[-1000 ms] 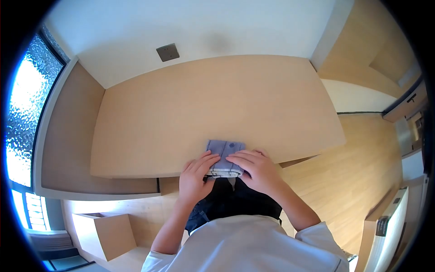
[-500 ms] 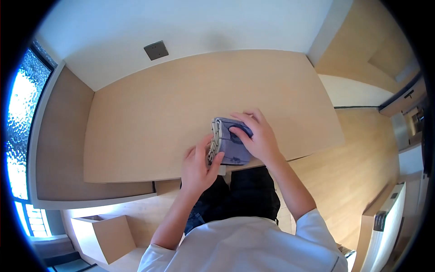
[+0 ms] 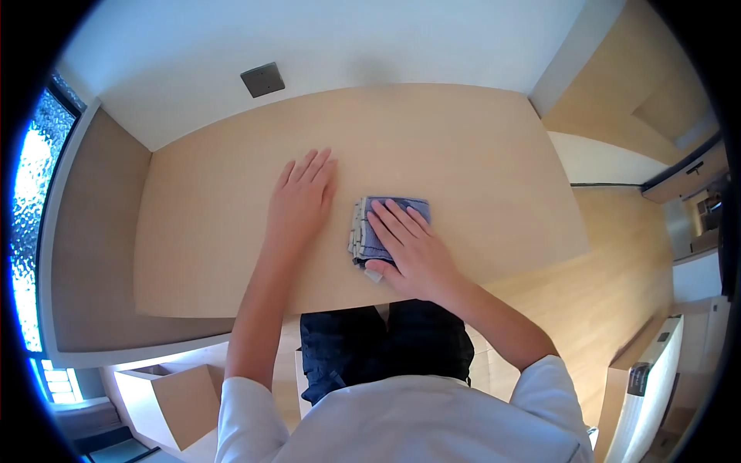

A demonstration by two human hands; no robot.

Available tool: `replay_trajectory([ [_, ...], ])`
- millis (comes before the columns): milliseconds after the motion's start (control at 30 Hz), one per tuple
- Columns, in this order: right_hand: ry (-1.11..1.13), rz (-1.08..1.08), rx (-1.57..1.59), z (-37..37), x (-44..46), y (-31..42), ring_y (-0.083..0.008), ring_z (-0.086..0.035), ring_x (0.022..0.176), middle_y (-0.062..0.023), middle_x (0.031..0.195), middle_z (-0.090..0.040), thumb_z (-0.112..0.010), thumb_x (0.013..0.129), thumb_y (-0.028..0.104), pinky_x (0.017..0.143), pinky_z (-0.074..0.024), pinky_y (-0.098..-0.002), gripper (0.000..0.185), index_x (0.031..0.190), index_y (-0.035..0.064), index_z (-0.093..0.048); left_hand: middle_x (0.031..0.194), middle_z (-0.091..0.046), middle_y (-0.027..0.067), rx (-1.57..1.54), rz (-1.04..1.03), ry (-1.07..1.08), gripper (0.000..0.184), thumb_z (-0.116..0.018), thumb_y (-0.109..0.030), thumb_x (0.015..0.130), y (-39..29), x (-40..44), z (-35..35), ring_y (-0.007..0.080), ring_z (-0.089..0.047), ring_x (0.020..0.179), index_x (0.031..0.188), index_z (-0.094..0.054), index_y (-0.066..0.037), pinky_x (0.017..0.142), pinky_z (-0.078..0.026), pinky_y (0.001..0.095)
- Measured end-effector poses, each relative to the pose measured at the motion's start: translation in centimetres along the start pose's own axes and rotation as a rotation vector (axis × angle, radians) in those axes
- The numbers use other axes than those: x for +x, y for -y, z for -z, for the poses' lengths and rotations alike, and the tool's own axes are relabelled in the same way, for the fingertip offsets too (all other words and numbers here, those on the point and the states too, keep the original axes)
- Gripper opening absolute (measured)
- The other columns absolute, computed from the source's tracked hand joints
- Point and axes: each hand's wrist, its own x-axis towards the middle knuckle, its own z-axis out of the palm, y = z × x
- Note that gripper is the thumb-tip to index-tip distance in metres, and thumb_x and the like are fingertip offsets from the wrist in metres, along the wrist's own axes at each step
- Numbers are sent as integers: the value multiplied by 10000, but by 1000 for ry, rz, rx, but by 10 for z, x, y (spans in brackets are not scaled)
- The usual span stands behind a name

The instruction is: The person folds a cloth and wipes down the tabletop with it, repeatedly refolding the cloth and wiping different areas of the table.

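Observation:
A folded blue-purple cloth (image 3: 373,243) lies on the wooden desk near its front edge, its stacked cream-and-dark patterned layers showing on the left side. My right hand (image 3: 411,258) rests flat on top, fingers stretched out and pressing the cloth's upper face. A small white tag (image 3: 373,275) pokes out below the cloth beside my right thumb. To the left and farther back, my left hand (image 3: 302,193) lies palm down on the bare desktop, fingers extended and holding nothing; it is apart from the cloth.
The desk (image 3: 463,139) meets a white wall with a dark socket plate (image 3: 263,79). A raised side panel and a window (image 3: 35,208) stand at the left. Below the panel is an open-topped box-shaped unit (image 3: 174,405). Wooden floor (image 3: 625,231) extends on the right.
The folded cloth has gone from being held between both hands to lying on the desk. My left hand has moved away and back onto the desktop; my right hand has flattened onto the cloth.

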Motion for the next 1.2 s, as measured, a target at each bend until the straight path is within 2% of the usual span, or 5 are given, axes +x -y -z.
replay_trajectory([
  [167, 29, 1, 12, -1, 51, -45, -326, -420, 1596, -121, 1714, -479, -564, 1119, 414, 1311, -323, -503, 612, 1624, 72, -521, 1675, -543, 49, -50, 157, 74, 496, -483, -357, 1145, 15, 35, -64, 264, -477, 1567, 1577, -576, -132, 1316, -338, 486],
  [300, -49, 1, 15, -23, 110, -95, -311, -454, 1571, -115, 1677, -529, -530, 1139, 369, 1295, -345, -483, 529, 1583, 86, -582, 1708, -501, 61, -166, 230, 93, 519, -440, -358, 1156, 12, 37, -68, 280, -432, 1597, 1610, -545, -127, 1332, -310, 484],
  [700, -194, -79, -28, -67, 266, -185, -319, -523, 1500, -116, 1603, -604, -439, 1149, 309, 1268, -395, -458, 487, 1523, 67, -637, 1701, -503, 104, -312, 240, 85, 519, -548, -306, 1112, 11, 37, -56, 317, -405, 1609, 1578, -568, -79, 1331, -289, 502],
  [967, -98, -113, 9, -60, 252, -180, -290, -455, 1574, -117, 1701, -508, -439, 1150, 335, 1304, -337, -470, 525, 1574, 64, -592, 1586, -616, 146, -501, 270, -66, 444, -630, -265, 1079, 18, 44, -57, 365, -544, 1487, 1471, -648, -56, 1261, -390, 494],
  [1200, 74, -25, 182, -17, 129, -102, -320, -366, 1631, -131, 1727, -470, -437, 1163, 334, 1343, -266, -473, 548, 1625, 54, -529, 1538, -646, 144, -651, 214, -177, 465, -687, -361, 1062, 5, 48, -40, 319, -583, 1444, 1425, -665, -71, 1240, -392, 503],
])
